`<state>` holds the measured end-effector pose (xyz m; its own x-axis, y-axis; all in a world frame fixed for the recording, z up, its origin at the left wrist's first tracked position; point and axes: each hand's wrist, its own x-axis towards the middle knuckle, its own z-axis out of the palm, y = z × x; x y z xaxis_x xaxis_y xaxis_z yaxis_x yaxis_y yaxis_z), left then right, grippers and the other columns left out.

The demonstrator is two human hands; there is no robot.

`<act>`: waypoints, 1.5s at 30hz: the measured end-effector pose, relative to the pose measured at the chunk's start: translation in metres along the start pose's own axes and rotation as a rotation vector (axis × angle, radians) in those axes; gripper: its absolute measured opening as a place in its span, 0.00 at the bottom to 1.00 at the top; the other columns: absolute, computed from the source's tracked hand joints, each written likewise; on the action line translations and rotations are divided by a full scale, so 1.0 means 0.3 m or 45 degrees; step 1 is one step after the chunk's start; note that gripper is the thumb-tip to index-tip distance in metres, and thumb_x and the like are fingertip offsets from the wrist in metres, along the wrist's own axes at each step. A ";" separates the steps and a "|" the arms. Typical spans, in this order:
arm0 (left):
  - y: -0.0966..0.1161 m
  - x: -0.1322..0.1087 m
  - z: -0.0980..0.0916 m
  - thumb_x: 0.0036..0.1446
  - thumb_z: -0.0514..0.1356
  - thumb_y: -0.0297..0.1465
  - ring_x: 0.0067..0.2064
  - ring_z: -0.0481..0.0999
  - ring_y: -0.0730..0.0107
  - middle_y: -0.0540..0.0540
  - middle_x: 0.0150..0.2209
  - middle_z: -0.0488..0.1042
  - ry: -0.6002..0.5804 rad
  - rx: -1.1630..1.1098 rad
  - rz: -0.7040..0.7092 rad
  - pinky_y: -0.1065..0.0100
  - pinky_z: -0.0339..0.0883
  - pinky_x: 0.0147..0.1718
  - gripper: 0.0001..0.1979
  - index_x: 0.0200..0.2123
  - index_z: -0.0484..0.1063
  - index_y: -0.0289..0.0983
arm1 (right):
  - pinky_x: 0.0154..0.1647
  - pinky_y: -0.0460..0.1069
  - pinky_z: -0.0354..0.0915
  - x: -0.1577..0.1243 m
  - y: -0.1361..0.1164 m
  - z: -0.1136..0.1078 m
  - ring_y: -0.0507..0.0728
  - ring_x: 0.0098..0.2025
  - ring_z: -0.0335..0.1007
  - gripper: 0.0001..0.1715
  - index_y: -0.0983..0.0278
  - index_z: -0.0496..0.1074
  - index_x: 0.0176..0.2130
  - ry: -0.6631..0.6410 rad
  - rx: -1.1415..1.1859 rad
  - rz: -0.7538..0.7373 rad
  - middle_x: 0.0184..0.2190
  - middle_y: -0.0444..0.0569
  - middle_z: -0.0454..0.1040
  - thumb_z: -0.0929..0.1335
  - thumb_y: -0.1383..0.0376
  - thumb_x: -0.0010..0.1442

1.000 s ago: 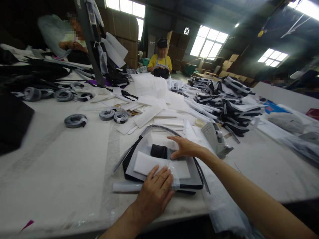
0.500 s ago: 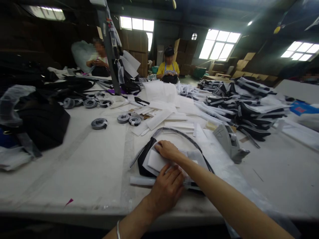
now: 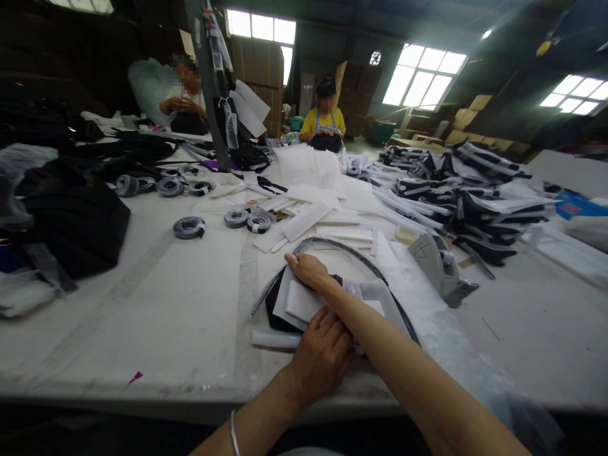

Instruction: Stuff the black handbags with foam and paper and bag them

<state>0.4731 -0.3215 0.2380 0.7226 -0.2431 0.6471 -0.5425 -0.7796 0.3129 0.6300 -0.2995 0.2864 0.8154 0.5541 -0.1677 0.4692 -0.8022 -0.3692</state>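
Note:
A black bag (image 3: 278, 309) lies flat at the table's front, with white foam sheets (image 3: 303, 303) on top of it. Its long handle (image 3: 351, 252), wrapped in clear plastic, arches out behind. My right hand (image 3: 308, 271) reaches across to the bag's far left edge, its fingers closed over that edge beside the foam. At the near side, my left hand (image 3: 323, 351) has its fingers curled over the front of the bag and the foam. Its thumb is hidden. A white wrapped strip (image 3: 275, 339) pokes out left of this hand.
A grey tape dispenser (image 3: 437, 266) stands to the right beside a plastic sheet (image 3: 430, 323). Behind are loose white sheets (image 3: 308, 218), rolled straps (image 3: 189, 227) and piled black pieces (image 3: 498, 221). A large black bag (image 3: 80, 221) sits left. Two people work across the table.
My right hand has slid slightly left and away from me, to the bag's far left edge. My left hand stays at the near side. The camera view has tilted a little downward.

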 end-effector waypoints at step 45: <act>-0.175 -0.075 -0.193 0.67 0.47 0.24 0.60 0.67 0.56 0.42 0.52 0.74 -0.003 0.786 0.204 0.47 0.59 0.58 0.17 0.53 0.70 0.37 | 0.60 0.60 0.63 -0.480 0.247 0.129 0.62 0.57 0.68 0.22 0.69 0.69 0.57 0.865 -0.402 -0.865 0.54 0.57 0.73 0.61 0.74 0.64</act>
<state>0.4604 -0.2417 0.2472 0.6543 -0.3851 0.6508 -0.2979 -0.9223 -0.2463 0.5342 -0.4302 0.2479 0.3161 0.7504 0.5805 0.8939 -0.4406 0.0828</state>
